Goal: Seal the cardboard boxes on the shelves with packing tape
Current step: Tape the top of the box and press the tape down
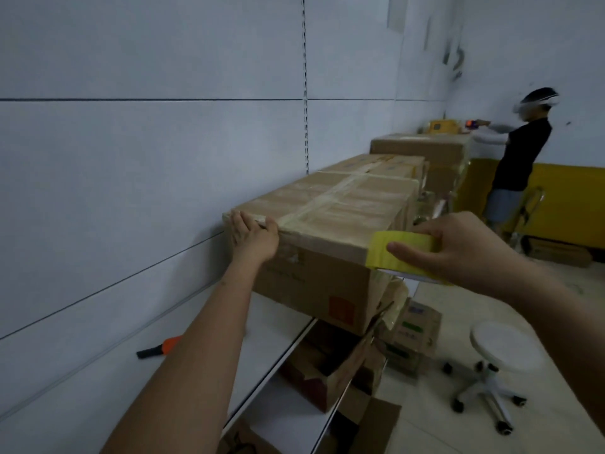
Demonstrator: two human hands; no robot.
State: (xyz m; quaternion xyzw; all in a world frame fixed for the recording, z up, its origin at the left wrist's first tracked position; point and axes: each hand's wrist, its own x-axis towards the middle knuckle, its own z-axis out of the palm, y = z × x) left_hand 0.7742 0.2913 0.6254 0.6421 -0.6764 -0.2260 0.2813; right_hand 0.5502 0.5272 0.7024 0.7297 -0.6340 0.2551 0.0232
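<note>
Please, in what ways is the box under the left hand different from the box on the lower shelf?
The nearest box on the upper shelf is closed, its flaps flat under tape strips; the lower box stands open with flaps raised. The left hand presses the nearest box's top edge; nothing touches the lower box. The right hand holds the yellow tape roll beside the nearest box. Both are brown cardboard.

Left hand point(253, 237) flat, arm outstretched — right hand point(458, 247) curled, gripping
</note>
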